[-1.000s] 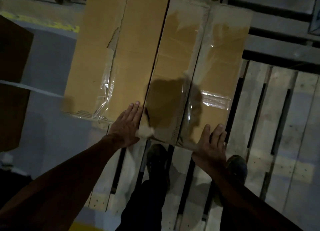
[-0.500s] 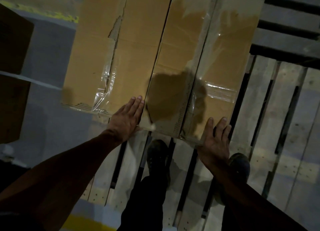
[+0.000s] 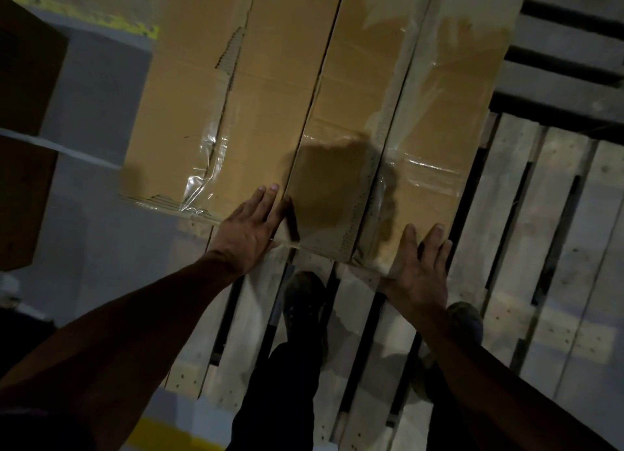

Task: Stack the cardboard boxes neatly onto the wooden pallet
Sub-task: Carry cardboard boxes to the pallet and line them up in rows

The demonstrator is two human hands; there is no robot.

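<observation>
left hand flat on left box; right hand flat on right box | boxes pushed farther onto pallet; aligning

Two cardboard boxes sit side by side on the wooden pallet, left box touching right box, filling the upper centre. Another box stands at the left edge, on the floor.

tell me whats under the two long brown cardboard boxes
The pale wooden slatted pallet shows below the two long brown cardboard boxes' near edge. The slats directly beneath are covered, so nothing there can be seen.
</observation>
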